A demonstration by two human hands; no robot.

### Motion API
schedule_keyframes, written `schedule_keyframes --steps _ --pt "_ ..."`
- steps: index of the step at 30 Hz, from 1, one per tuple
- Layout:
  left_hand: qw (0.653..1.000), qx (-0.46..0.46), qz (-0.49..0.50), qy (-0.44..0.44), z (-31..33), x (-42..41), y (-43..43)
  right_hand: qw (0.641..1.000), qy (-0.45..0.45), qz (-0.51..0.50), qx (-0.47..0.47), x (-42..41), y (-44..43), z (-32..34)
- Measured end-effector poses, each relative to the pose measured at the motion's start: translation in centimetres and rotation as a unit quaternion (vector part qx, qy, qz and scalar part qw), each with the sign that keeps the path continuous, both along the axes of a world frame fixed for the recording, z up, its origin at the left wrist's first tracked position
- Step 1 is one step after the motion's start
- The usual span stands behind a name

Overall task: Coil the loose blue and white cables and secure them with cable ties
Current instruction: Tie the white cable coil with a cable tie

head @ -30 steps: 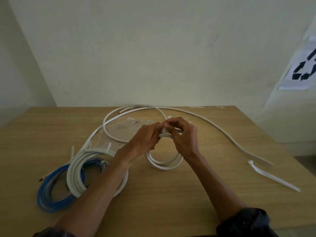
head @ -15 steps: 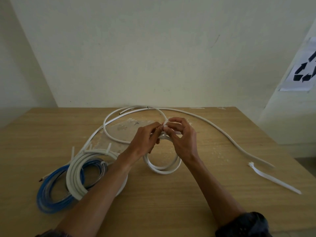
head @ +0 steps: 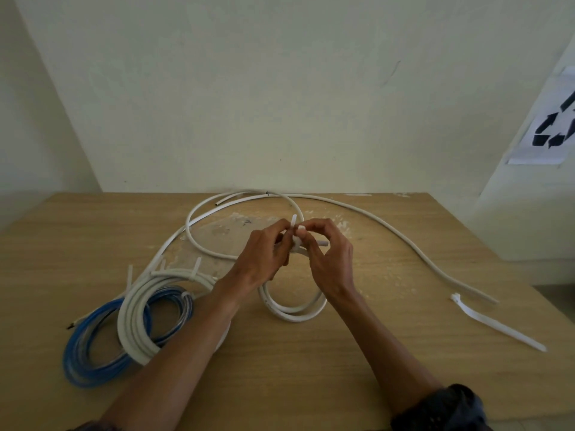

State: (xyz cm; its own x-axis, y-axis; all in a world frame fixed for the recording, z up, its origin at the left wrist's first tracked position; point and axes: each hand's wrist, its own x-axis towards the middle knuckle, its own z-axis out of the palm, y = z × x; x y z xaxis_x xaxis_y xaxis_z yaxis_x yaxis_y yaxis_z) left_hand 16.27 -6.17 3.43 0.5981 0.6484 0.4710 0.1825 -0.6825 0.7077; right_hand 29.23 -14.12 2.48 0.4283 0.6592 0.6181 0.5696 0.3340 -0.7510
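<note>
At the middle of the desk (head: 280, 368) our left hand (head: 264, 256) and right hand (head: 333, 259) both pinch the cable tie (head: 294, 219) atop the white coil (head: 289, 315), gripping close together, presumably so its loops cannot spring apart while we cinch.

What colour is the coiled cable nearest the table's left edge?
The coil is blue, shown best in the head view.

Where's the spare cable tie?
Head view: the spare cable tie lies loose on the right side of the table, near the end of the long white cable, right of the right hand.
</note>
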Motion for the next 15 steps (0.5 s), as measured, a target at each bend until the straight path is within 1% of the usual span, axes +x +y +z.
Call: schedule_keyframes --steps 4,9,11,15 --pt "0.999 0.032 -0.009 0.011 0.6 0.1 -0.2 0.999 0.005 -0.015 0.03 -0.3 0.0 -0.1" --pt "0.993 0.099 -0.006 0.072 0.7 0.1 0.4 0.998 0.003 -0.037 0.059 -0.5 -0.3 0.2" --pt "0.992 0.093 -0.021 0.088 0.8 -0.1 0.5 0.997 -0.001 -0.039 0.062 -0.5 -0.3 0.3" --pt "0.991 0.09 -0.036 0.088 1.3 -0.6 0.2 0.998 -0.001 -0.027 0.053 -0.3 -0.2 0.5"
